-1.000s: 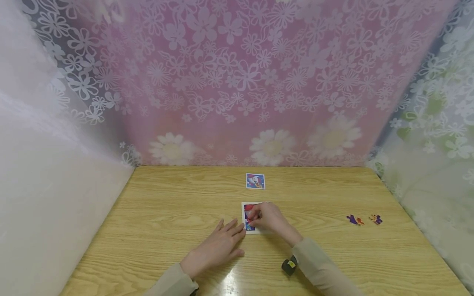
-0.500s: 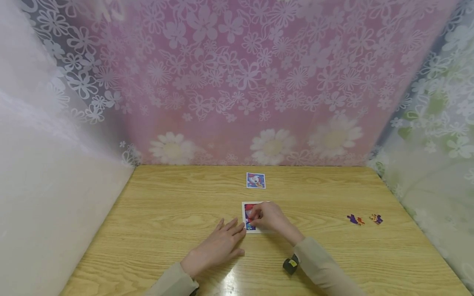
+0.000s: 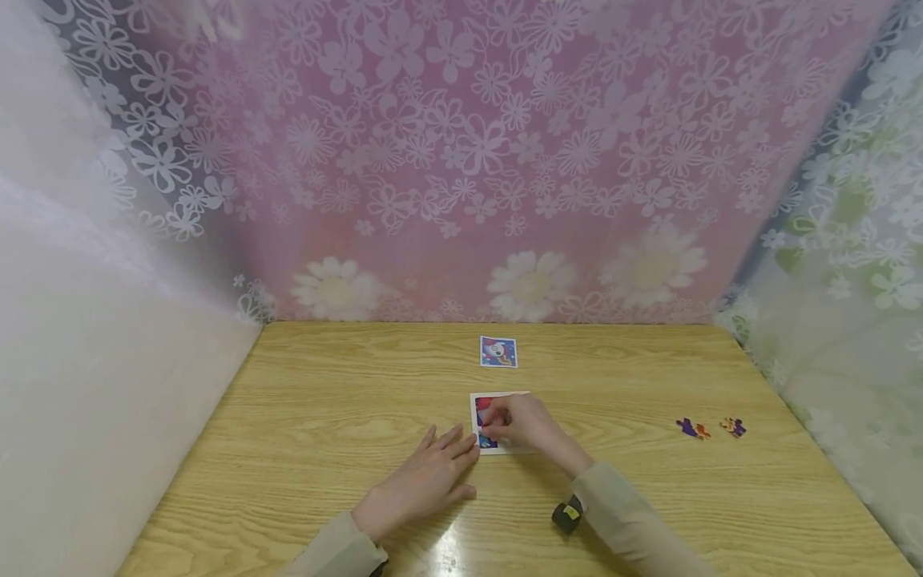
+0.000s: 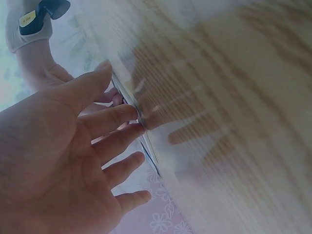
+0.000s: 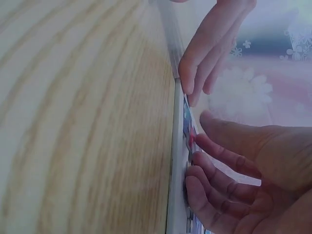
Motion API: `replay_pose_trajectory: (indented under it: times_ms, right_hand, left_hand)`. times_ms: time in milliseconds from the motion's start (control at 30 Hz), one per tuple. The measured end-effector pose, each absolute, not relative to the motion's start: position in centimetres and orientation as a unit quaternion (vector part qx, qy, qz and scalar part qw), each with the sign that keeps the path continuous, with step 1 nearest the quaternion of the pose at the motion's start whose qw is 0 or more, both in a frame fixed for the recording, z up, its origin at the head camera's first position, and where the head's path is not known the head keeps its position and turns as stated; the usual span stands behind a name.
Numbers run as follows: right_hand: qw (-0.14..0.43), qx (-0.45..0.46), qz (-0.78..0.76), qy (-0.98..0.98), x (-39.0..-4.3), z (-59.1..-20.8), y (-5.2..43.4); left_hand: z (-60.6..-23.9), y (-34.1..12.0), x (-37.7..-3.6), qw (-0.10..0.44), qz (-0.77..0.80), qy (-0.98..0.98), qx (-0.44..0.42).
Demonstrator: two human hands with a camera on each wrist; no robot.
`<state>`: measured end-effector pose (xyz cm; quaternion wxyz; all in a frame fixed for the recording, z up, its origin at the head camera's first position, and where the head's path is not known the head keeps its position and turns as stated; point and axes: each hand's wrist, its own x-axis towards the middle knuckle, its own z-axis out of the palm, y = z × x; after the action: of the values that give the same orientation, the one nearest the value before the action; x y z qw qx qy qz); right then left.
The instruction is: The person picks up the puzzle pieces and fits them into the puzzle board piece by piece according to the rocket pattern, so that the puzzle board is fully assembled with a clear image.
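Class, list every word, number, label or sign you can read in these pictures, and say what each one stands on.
No text can be read anywhere.
Yellow label on the black wrist device: marks too small and blurred to read.
Small picture card: a cartoon image, no legible lettering.
Puzzle board under the right hand: colours only.
Loose puzzle pieces: no writing visible.
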<state>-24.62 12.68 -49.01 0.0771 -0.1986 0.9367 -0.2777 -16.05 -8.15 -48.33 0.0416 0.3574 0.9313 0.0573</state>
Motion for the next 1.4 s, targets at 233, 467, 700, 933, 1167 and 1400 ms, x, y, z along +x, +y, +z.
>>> replay_pose_trajectory:
  times_ms: [233,467,700,933,1167,1400]
  right_hand:
    - [0.078,-0.209,-0.279,0.934,-24.6,-49.2,12.5]
    - [0.060,-0.185,-0.314,0.929,-24.0,-49.0,13.0]
    - [0.028,-0.140,-0.378,0.915,-23.8,-48.8,15.1]
    - [0.010,-0.105,-0.426,0.899,-23.7,-48.6,18.1]
    - [-0.023,-0.098,-0.459,0.883,-23.4,-48.4,21.3]
    - [-0.063,-0.104,-0.462,0.878,-22.7,-48.5,26.1]
  left_hand:
    - [-48.2,-8.2,-16.0,0.040,0.057,0.931,0.358]
    - [-48.3,-8.1,-16.0,0.045,0.059,0.932,0.356]
    - [-48.6,-8.1,-16.2,0.043,0.062,0.931,0.356]
    - [-48.8,-8.2,-16.3,0.047,0.058,0.933,0.353]
    - [-48.8,-8.1,-16.3,0.045,0.055,0.933,0.353]
    - [-48.5,-8.0,-16.2,0.043,0.055,0.933,0.354]
